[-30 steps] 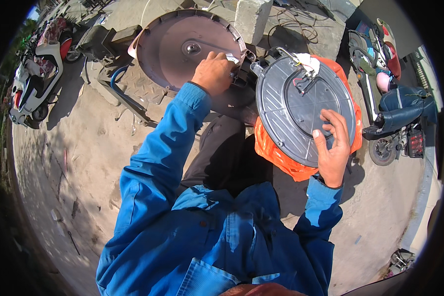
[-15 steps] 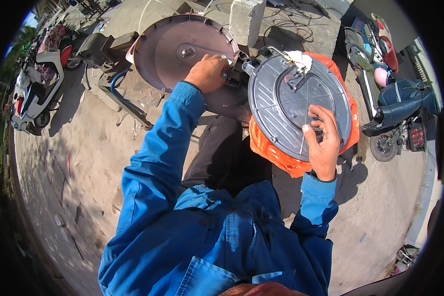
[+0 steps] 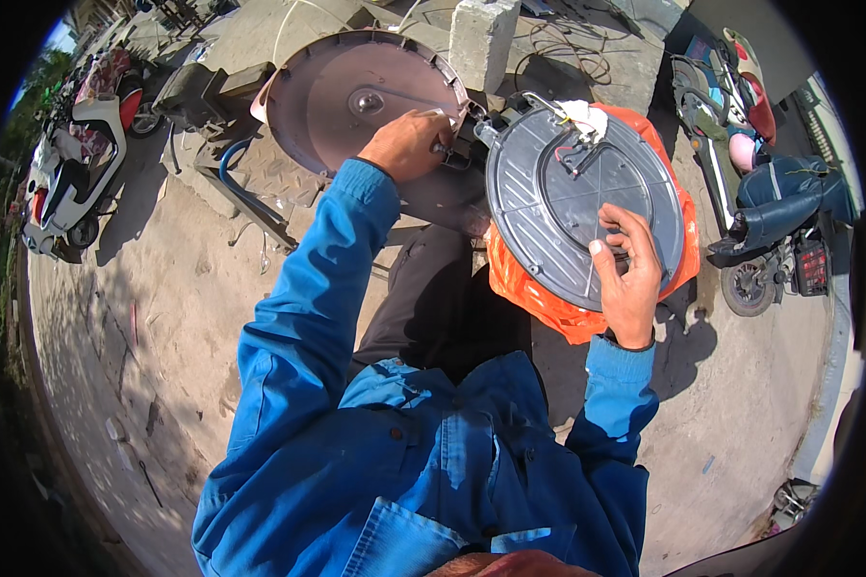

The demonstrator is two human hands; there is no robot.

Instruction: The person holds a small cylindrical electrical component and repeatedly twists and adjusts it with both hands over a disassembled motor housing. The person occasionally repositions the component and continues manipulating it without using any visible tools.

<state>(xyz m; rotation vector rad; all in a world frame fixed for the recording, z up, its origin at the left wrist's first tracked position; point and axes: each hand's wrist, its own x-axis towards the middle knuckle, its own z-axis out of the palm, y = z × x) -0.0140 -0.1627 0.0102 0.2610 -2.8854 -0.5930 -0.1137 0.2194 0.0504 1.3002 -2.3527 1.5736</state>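
A large round brown shell [image 3: 322, 106] with a clipped rim and a clear bump in its middle lies tilted at the upper left. My left hand [image 3: 409, 144] is closed at its right edge, with something small and white peeking out by the fingers; what it grips is mostly hidden. To the right, a round grey ribbed plastic disc [image 3: 539, 212] rests on an orange plastic bag [image 3: 529, 293]. Over the disc's lower right part is my right hand [image 3: 630, 274], its fingers curled with thumb and forefinger apart. A crumpled white piece [image 3: 584, 117] lies at the disc's top edge.
A concrete block [image 3: 481, 43] stands behind the two round parts. Left of the brown shell is a metal frame with a blue hose [image 3: 226, 163]. Parked scooters stand at far left [image 3: 82, 173] and far right [image 3: 775, 207]. A coiled cable [image 3: 582, 53] lies farther back.
The brown shell has shifted very slightly to the right, and my left hand has turned a little at its edge. My right hand stays nearly still over the grey disc.
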